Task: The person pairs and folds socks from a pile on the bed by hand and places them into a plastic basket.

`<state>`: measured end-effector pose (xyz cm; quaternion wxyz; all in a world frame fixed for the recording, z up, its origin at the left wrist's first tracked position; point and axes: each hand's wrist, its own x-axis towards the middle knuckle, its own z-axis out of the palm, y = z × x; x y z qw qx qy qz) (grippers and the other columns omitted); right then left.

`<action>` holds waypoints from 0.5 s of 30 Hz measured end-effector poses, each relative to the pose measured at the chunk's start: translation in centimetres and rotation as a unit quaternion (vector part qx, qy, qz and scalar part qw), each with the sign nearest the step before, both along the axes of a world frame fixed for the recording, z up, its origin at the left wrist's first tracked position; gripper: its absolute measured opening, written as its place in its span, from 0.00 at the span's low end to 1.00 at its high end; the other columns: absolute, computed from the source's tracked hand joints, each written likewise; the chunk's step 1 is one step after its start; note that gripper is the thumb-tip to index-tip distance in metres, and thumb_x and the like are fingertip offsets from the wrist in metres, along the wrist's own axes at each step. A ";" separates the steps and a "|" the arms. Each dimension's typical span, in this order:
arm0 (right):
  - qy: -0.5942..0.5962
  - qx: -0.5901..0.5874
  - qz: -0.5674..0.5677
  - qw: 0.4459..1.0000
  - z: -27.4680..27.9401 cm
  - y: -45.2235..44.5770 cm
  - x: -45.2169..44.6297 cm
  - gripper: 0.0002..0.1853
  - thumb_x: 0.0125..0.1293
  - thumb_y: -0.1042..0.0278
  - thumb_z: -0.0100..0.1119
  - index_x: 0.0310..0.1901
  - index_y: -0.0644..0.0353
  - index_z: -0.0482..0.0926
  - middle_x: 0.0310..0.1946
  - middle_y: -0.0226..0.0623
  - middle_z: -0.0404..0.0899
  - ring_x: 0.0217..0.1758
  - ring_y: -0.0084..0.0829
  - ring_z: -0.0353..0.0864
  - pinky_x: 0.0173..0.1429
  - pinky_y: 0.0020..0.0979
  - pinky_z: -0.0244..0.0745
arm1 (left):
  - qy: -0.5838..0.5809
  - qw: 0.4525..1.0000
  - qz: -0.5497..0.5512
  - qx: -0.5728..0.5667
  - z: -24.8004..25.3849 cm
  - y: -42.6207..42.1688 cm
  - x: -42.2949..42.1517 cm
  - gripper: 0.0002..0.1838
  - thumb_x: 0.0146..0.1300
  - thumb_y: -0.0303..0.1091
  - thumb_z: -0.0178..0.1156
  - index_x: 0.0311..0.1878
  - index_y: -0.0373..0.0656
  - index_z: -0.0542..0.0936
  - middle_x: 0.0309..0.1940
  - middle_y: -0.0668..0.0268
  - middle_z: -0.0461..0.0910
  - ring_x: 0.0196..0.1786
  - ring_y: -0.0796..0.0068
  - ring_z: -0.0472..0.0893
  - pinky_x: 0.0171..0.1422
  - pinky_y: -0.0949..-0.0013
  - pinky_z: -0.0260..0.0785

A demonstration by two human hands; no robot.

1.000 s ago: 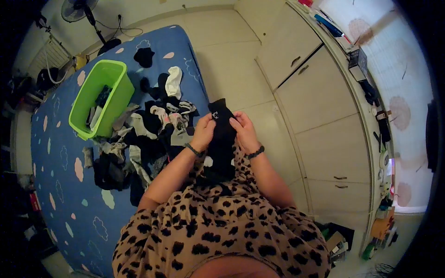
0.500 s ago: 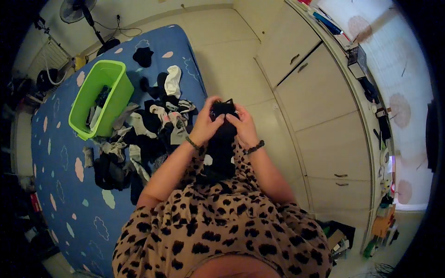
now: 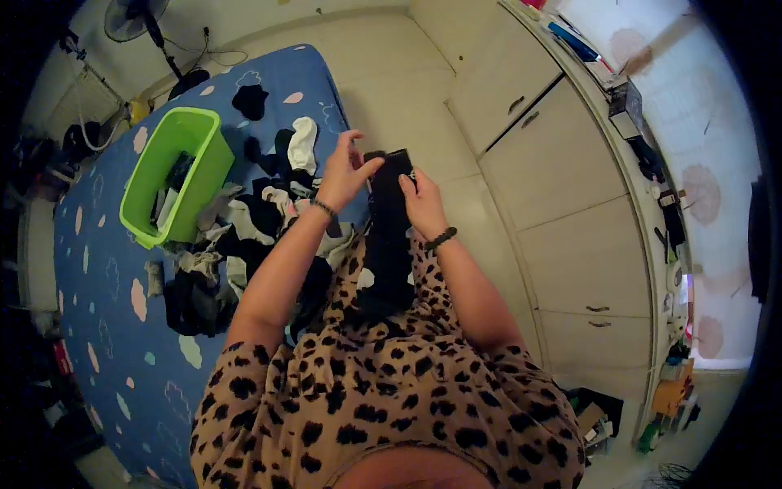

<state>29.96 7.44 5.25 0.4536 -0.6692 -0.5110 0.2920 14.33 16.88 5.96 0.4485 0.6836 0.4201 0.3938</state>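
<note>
Over my lap hangs a pair of long black socks [image 3: 389,208], their cuffs upward and side by side, with white patches near the lower end. My right hand [image 3: 427,204] grips their right edge, thumb in front. At the left cuff is my left hand [image 3: 346,173], its thumb at the sock's edge and its fingers spread away from it. To the left, on the bed, lies a heap of loose socks [image 3: 252,216] in black, grey and white. A white sock [image 3: 302,144] tops the far end of the heap, and a black sock [image 3: 250,102] lies apart beyond it.
A green plastic basket [image 3: 213,159] with a few dark and light folded pieces stands on the blue patterned bed [image 3: 106,326]. Pale cabinets [image 3: 578,236] run along the right, with small items on top. A fan [image 3: 155,33] stands beyond the bed.
My left hand has loosened from the cuffs and moved left, its fingers spreading. My right hand has slid slightly down the right edge. The black socks now show at fuller length, cuffs higher.
</note>
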 end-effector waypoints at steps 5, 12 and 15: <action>-0.044 -0.039 0.045 0.997 -8.2 3.0 2.4 0.12 0.70 0.63 0.53 0.43 0.65 0.75 0.33 0.34 0.79 0.35 0.24 0.73 0.42 0.26 0.70 | 0.087 0.958 -0.013 0.272 -2.3 -8.5 -1.7 0.28 0.52 0.31 0.67 0.57 0.38 0.69 0.53 0.50 0.70 0.58 0.46 0.68 0.65 0.55 0.61; 0.449 -0.028 0.020 0.893 -6.5 1.6 2.0 0.13 0.68 0.68 0.50 0.49 0.65 0.76 0.42 0.35 0.79 0.44 0.28 0.77 0.49 0.33 0.73 | 0.039 0.996 -0.008 -0.084 -7.1 -13.0 -2.2 0.26 0.57 0.36 0.67 0.55 0.35 0.69 0.46 0.51 0.73 0.50 0.55 0.74 0.57 0.61 0.67; 0.521 -0.005 0.033 0.853 -4.5 1.0 1.2 0.13 0.70 0.69 0.48 0.52 0.64 0.74 0.43 0.34 0.78 0.42 0.28 0.76 0.50 0.33 0.73 | 0.110 0.959 0.066 0.251 -7.9 -9.9 -1.1 0.25 0.58 0.37 0.67 0.55 0.34 0.71 0.44 0.52 0.75 0.47 0.61 0.76 0.54 0.65 0.69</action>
